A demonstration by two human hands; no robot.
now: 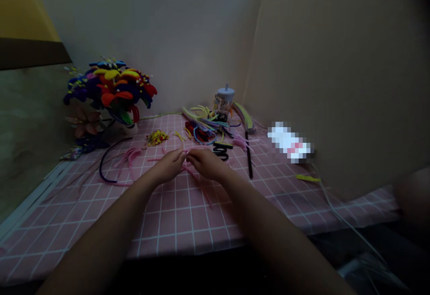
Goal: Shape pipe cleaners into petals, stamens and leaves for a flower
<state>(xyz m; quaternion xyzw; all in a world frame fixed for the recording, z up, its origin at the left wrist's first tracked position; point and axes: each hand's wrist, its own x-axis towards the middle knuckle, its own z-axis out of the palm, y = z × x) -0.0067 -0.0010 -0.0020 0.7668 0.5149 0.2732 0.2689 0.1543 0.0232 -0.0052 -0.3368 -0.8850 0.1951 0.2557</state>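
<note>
Over the middle of the table, my left hand (170,165) and my right hand (205,163) meet with fingertips pinched together. Both are closed on pink pipe cleaners (201,186), whose ends stick out to the left and trail down below the fingers. The exact spot where they are gripped is hidden by the fingers. Beyond my right hand lie black-handled scissors (221,155), partly covered. Bent pink pipe-cleaner loops (130,157) rest to the left of my left hand, beside a curved dark purple pipe cleaner (102,163). Another pink looped piece (239,142) lies past the scissors.
A bouquet of colourful fuzzy flowers (117,87) stands back left. Behind my hands are a yellow-and-red pile of small pieces (157,137), bundled pipe cleaners (204,118) and a lidded cup (224,102). A dark stick (249,158), a bright blurred-out object (285,140) and a cable (332,205) lie right.
</note>
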